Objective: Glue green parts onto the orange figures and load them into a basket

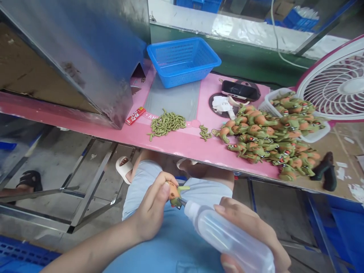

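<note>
Over my lap, my left hand (pixel 156 203) pinches a small orange and green figurine (pixel 173 191) between thumb and fingers. My right hand (pixel 250 227) is wrapped round a translucent squeeze bottle (pixel 227 235) with a white cap and thin nozzle. The nozzle tip points left and meets the figurine's green part, though whether it touches is hard to tell. On the pink tabletop (pixel 170 145) beyond lie a heap of small green curled pieces (pixel 167 123) and a smaller group of green pieces (pixel 204 132). A large pile of similar figurines (pixel 264 136) covers the right side.
A blue basket (pixel 184 74) stands at the back, right of a big metal box (pixel 93 57). A phone (pixel 240 90), crumpled white tissue (pixel 222 104), red packet (pixel 135 116), white fan (pixel 338 81) and black-handled tool (pixel 327 172) are also there. Someone's sandalled foot (pixel 28 182) shows at left.
</note>
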Available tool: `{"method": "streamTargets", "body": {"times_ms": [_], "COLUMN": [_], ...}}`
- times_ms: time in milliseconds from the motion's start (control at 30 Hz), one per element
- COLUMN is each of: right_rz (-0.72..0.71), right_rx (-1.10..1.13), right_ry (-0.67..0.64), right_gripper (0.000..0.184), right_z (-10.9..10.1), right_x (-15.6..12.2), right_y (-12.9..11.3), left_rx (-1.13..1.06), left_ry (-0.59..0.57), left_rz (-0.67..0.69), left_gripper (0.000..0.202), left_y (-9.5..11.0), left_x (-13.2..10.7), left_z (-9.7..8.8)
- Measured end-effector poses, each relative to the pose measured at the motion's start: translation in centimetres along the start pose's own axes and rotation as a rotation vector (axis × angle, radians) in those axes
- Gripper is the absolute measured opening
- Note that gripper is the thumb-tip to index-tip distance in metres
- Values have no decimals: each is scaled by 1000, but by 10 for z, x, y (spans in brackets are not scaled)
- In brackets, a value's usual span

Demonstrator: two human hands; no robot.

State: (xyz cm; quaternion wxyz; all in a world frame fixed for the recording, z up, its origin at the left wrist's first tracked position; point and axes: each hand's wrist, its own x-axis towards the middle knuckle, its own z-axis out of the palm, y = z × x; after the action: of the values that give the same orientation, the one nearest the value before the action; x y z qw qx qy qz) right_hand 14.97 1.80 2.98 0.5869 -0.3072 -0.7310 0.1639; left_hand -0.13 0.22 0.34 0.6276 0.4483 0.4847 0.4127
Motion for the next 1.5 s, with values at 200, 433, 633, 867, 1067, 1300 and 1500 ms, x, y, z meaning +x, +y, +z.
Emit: {"method": "streamTargets", "body": {"times_ms": [200, 433, 633, 867, 1067, 1300, 1500], "right_rz": [13, 33, 157, 242, 347, 539, 431], "right_rx": [-32, 1, 42, -72, -40, 156, -51], "right_ry": [-56, -25, -45, -183, -210, -215, -130], "right_gripper": [31, 31, 30, 27, 29, 46, 27], "right_z": [-5, -3, -2, -11, -15, -15, -12], "right_x": [-3, -6, -10, 4, 7, 3, 7], "right_y": [1, 1, 0, 0, -1, 3, 2], "left_rx": [0, 9, 14, 24, 72, 103, 112], "left_ry": [25, 8, 5, 35, 61, 39, 29], "left_rz": [-31, -23, -42, -67, -82, -65, -70], "left_gripper": [41, 39, 37, 36, 39, 37, 37], "left_y": [1, 2, 1, -6, -5, -6, -6], "left_x": [1, 0, 1, 3, 3, 4, 3], "left_z": [-1, -1, -1, -2, 0, 0, -1]}}
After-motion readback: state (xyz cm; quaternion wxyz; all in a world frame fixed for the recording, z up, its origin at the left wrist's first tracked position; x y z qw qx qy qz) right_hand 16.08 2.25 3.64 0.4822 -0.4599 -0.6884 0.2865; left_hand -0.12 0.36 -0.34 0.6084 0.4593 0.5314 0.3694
